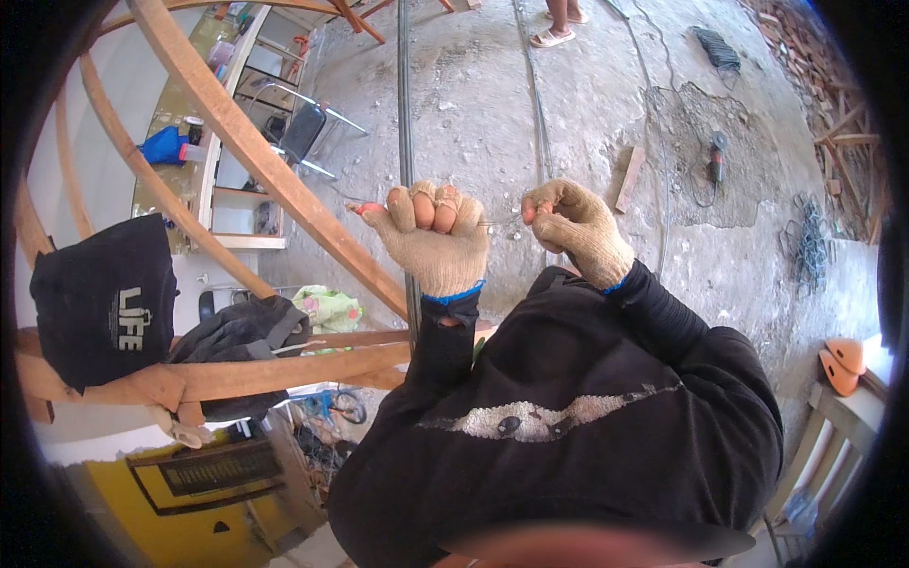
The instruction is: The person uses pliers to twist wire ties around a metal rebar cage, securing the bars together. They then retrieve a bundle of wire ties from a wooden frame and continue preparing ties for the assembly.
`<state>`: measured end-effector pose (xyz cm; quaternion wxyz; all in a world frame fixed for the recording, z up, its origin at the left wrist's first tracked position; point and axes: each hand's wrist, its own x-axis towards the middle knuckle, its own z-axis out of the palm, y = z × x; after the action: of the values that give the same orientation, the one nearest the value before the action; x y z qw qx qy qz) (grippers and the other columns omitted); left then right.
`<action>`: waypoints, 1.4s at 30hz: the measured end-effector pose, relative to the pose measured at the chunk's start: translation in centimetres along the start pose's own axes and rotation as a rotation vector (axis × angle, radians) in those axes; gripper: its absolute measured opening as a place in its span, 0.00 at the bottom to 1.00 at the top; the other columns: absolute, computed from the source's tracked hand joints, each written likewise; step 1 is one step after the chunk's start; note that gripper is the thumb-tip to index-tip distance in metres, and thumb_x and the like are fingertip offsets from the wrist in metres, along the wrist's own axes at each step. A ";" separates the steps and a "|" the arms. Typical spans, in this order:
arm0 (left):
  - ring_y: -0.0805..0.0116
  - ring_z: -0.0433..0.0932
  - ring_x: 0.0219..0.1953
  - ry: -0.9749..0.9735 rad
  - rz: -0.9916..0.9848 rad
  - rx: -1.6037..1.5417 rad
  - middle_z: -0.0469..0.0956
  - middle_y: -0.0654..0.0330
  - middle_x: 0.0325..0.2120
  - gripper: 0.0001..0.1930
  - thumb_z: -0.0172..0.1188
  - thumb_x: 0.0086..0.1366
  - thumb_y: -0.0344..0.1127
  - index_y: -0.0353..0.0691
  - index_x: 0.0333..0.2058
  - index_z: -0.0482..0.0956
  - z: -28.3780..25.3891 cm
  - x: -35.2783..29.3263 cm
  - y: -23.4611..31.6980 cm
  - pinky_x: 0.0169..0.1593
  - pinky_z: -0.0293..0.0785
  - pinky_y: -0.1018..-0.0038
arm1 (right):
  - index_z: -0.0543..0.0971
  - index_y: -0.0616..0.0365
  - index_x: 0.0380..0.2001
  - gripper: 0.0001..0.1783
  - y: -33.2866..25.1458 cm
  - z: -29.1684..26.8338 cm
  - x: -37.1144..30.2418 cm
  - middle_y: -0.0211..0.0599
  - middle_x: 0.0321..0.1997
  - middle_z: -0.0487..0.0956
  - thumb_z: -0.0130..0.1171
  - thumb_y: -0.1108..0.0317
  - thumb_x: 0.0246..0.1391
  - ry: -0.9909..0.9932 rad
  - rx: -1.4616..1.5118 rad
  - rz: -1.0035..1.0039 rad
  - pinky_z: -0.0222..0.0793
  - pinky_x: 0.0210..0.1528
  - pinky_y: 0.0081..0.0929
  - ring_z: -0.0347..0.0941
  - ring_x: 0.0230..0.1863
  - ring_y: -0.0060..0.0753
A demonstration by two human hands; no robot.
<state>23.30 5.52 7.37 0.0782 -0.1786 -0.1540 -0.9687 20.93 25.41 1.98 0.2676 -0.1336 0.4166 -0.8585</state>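
Both my hands wear beige knit gloves with blue cuffs and bare fingertips. My left hand (pixel 431 232) is closed, palm up, its fingers curled in. A thin wire (pixel 500 222) runs from it across to my right hand (pixel 578 227), which pinches the other end between thumb and fingertips. Something reddish shows at the thumb side of my left hand; what it is I cannot make out. Behind my left hand passes a long dark bar (pixel 405 104), raised above the floor. Another dark bar (pixel 535 95) lies farther right.
Curved wooden beams (pixel 237 123) cross on the left, with a black bag (pixel 104 298) hung over one. An angle grinder (pixel 717 159), a wood offcut (pixel 629 178) and tangled cord (pixel 807 246) lie on the rough concrete floor (pixel 606 104). A person's sandalled foot (pixel 552 38) stands ahead.
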 end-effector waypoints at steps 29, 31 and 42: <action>0.76 0.50 0.18 0.145 0.431 0.473 0.50 0.71 0.14 0.37 0.39 0.77 0.72 0.53 0.15 0.52 0.9 -1.8 -4.6 0.23 0.44 0.74 | 0.85 0.56 0.35 0.11 1.1 1.6 -0.3 0.35 0.34 0.83 0.76 0.73 0.47 0.235 -0.818 -0.562 0.77 0.34 0.30 0.79 0.31 0.31; 0.76 0.49 0.18 0.254 0.465 0.523 0.49 0.72 0.13 0.37 0.39 0.77 0.72 0.54 0.14 0.52 0.8 -1.6 -4.5 0.23 0.42 0.73 | 0.84 0.58 0.34 0.10 1.2 1.1 -0.3 0.32 0.33 0.82 0.75 0.73 0.48 0.166 -0.764 -0.403 0.75 0.37 0.28 0.77 0.32 0.27; 0.77 0.46 0.15 0.423 0.356 0.522 0.48 0.75 0.11 0.34 0.40 0.80 0.65 0.59 0.13 0.51 -0.6 0.3 -1.1 0.21 0.42 0.75 | 0.80 0.58 0.33 0.08 0.9 -2.1 0.5 0.32 0.37 0.82 0.64 0.65 0.58 -0.160 -0.197 0.091 0.70 0.40 0.24 0.72 0.35 0.21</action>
<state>22.62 6.29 6.63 0.3183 0.0271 -0.3428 -0.8834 19.89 25.98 -0.04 0.3240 -0.2083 0.4820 -0.7870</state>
